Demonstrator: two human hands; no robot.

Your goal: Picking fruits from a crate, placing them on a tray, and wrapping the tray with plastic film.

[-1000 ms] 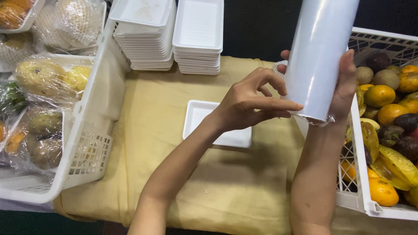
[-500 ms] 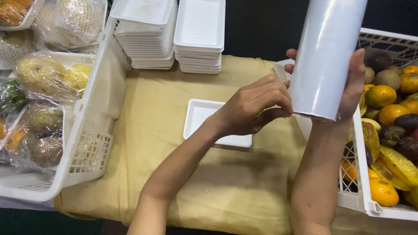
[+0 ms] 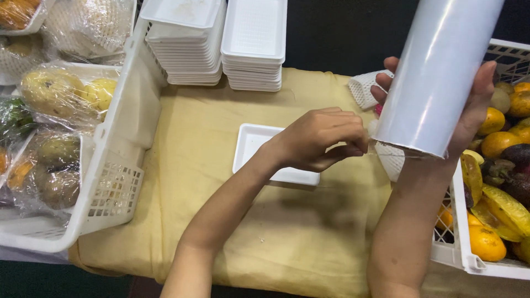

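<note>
We have a single view, from a camera worn on the head, looking steeply down and forward over our own forearms. It sits close: the arms enter from the bottom edge and fill the middle of the frame. The tabletop under its pale yellow cloth (image 3: 210, 165) lies straight ahead, its near edge at the bottom. The view's left border cuts a white slatted plastic crate (image 3: 118, 165), and the right border cuts a second white plastic crate of loose fruit (image 3: 461, 243). Two stacks of white foam trays (image 3: 221, 44) mark the far side, with darkness beyond. The top edge crops the tall white roll of film (image 3: 436, 72).
</note>
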